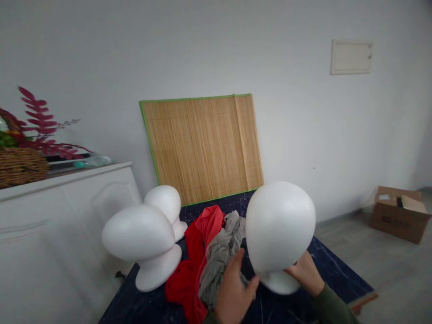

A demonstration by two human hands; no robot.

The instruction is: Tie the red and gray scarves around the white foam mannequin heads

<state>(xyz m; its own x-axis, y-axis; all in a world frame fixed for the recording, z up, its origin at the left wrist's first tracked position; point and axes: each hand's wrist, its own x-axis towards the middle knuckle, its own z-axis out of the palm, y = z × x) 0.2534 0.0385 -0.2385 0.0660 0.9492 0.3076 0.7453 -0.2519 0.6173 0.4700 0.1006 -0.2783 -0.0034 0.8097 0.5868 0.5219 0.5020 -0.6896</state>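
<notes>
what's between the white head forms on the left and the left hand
In the head view, a red cloth and a grey cloth, bunched side by side, lie between them.

Grey cloth [217, 257] — partly behind left hand [233, 290]

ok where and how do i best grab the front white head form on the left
Probably by the neck of the front left head form, coming from its left side with a hand curled around. The neck narrows between the smooth, rounded head and flared base, so it should slip less there, and the red cloth crowds the base's right side.
</notes>
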